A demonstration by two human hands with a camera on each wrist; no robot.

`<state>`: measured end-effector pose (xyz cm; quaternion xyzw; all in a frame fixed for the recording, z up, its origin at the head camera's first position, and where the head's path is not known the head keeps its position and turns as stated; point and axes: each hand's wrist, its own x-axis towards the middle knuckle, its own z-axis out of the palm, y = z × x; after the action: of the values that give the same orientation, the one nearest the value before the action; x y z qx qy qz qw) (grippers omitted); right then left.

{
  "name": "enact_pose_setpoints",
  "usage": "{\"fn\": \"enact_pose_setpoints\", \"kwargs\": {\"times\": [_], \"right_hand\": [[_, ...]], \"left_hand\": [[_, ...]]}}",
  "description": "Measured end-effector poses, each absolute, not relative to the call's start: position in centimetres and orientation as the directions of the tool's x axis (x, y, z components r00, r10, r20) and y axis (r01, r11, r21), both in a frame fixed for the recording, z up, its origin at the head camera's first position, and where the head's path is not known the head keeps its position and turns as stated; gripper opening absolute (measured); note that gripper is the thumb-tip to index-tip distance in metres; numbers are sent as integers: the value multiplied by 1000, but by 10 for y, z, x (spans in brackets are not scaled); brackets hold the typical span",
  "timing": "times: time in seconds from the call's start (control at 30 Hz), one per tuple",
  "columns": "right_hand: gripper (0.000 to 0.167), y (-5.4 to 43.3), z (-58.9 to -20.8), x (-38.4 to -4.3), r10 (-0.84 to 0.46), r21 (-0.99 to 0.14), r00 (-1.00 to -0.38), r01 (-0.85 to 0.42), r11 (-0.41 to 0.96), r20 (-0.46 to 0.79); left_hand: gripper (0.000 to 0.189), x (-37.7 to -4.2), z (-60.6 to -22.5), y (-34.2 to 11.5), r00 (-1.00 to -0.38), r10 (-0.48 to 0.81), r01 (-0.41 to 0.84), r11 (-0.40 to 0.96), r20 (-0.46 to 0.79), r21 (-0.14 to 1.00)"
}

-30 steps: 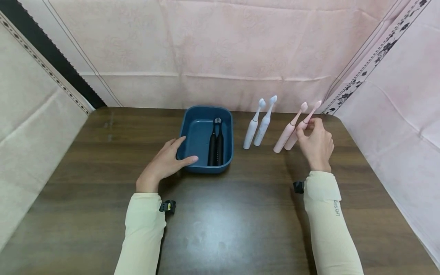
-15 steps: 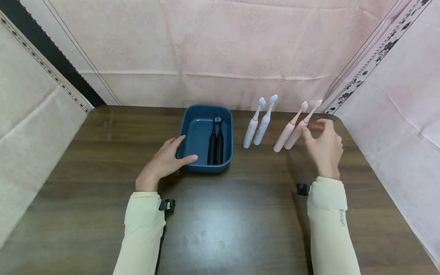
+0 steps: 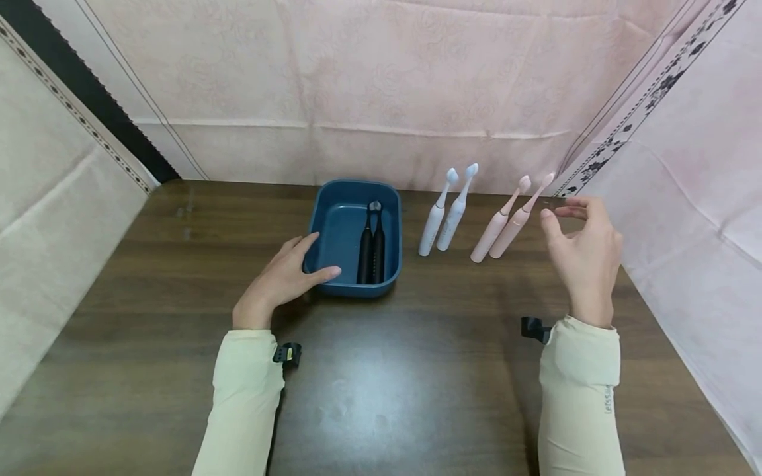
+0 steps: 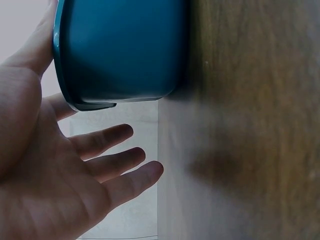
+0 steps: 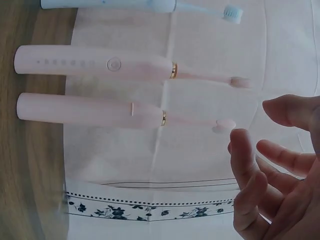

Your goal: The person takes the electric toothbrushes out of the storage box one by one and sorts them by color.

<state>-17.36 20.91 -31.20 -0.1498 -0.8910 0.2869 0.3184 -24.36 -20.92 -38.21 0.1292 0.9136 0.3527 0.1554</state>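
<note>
In the head view my left hand (image 3: 282,277) rests on the near left corner of a blue plastic bin (image 3: 337,231). Its thumb and index finger lie over the rim; the left wrist view shows the other fingers (image 4: 117,165) extended, apart from the bin. Two black electric toothbrushes (image 3: 372,254) lie side by side inside. To the right of two upright pink electric toothbrushes (image 3: 492,233), my right hand (image 3: 589,258) hovers with loosely bent fingers and holds nothing. In the right wrist view a gap separates thumb and fingers, close to the rightmost pink toothbrush (image 5: 85,109).
Two pale blue electric toothbrushes (image 3: 433,225) stand upright between the bin and the pink pair. A brown wooden table (image 3: 381,390) bears everything. Pale cloth (image 3: 381,86) hangs behind its back edge and along both sides.
My right hand has let go of the rightmost pink toothbrush and moved away to the right, its fingers spreading. That toothbrush stays standing. The left hand keeps its place on the bin.
</note>
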Motion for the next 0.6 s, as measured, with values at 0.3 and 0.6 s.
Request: {"fn": "enact_pose_setpoints", "kwargs": {"times": [0.3, 0.6], "right_hand": [[34, 170, -312, -169, 354, -622, -745, -103, 776, 565], [22, 116, -290, -167, 176, -573, -706, -375, 728, 686]], "left_hand": [[99, -244, -381, -210, -920, 342, 124, 720, -194, 683], [100, -244, -383, -209, -918, 349, 133, 720, -189, 681]]}}
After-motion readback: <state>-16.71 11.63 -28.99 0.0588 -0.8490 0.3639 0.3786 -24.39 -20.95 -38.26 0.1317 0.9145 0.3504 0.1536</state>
